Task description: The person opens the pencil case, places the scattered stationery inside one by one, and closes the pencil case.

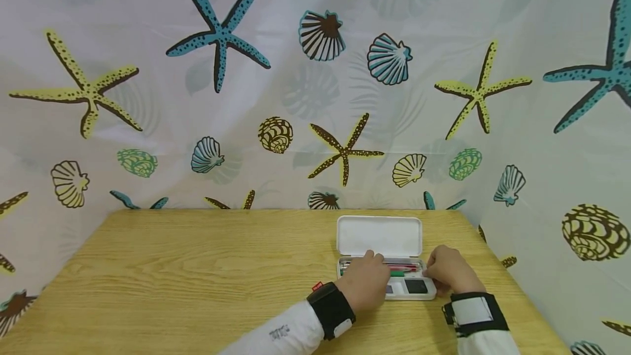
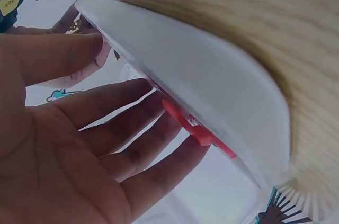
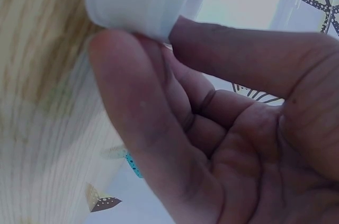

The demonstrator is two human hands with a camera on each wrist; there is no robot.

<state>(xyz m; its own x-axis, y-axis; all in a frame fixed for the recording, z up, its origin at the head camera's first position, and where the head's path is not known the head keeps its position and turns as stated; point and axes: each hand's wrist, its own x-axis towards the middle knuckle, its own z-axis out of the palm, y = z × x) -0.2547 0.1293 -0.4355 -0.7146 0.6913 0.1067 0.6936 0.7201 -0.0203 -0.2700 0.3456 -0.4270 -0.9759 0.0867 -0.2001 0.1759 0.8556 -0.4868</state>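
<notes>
A white pencil case point(image 1: 429, 292) lies on the table, its lid point(image 1: 379, 235) raised at the back. Over its left half reaches my left hand point(image 1: 367, 282), hiding part of the inside. In the left wrist view, the extended fingers point(image 2: 143, 176) dip past the case wall point(image 2: 206, 81) beside a red piece point(image 2: 198, 131), with the thumb near the rim. My right hand point(image 1: 454, 272) pinches the case's right end point(image 3: 132, 1) between thumb and finger. Inside show red pens or pencils point(image 1: 406, 268), a green strip point(image 1: 397, 274) and a dark square point(image 1: 416, 286).
The wooden table point(image 1: 187, 273) extends far to the left of the case. Behind it and along the right side hangs a white cloth point(image 1: 276, 86) printed with starfish and shells. The case stands toward the table's right edge.
</notes>
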